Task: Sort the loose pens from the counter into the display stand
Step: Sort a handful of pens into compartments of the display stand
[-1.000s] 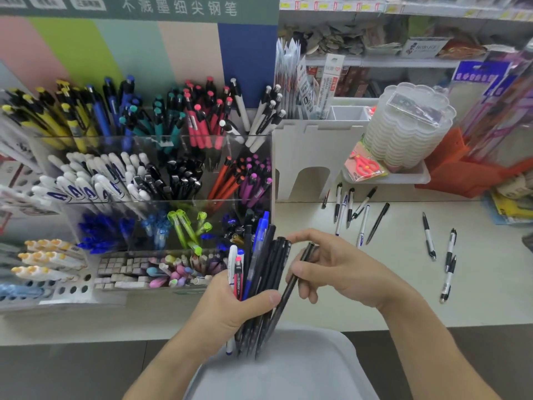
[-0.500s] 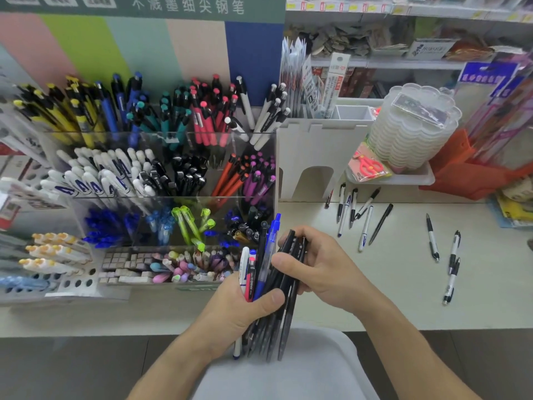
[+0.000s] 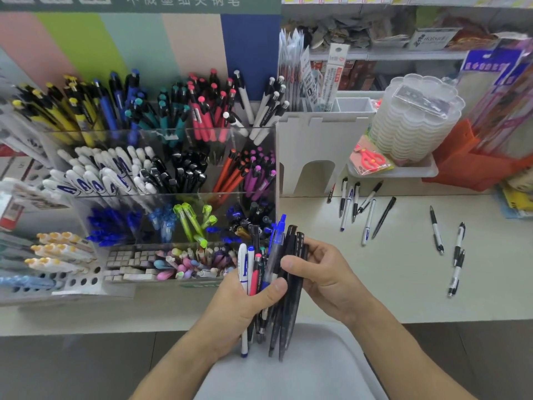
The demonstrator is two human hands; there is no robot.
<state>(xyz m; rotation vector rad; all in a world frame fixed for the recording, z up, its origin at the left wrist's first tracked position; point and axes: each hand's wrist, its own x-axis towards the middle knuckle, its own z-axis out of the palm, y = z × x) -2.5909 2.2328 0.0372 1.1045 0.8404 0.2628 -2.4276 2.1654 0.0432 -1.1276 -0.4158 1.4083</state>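
Head view. Left hand point(image 3: 245, 307) grips a bundle of pens point(image 3: 274, 284) at about 6 o'clock of the frame, thumb wrapped across the front. Bundle long axis runs near vertical, tops toward 12 o'clock, lower ends toward 6 o'clock below the fist. Mixed colours: white, red and blue barrels on the left side, black ones on the right.

Right hand point(image 3: 326, 272) pinches the black pens at the bundle's right edge, thumb in front, fingers curled behind.

Clear acrylic display stand point(image 3: 173, 157) sits at 10 o'clock, its tiers filled by colour; its front right corner is just beyond the bundle tops.

Loose pens on the counter point(image 3: 403, 284): a cluster of six or so point(image 3: 357, 206) at 2 o'clock, axes roughly 12-to-6, just before a white divider box point(image 3: 317, 145); three more point(image 3: 450, 249) at 3 o'clock, also lying lengthwise away from the viewer, well apart from the cluster. Bare counter lies between the two groups and along the near edge at 4 o'clock.
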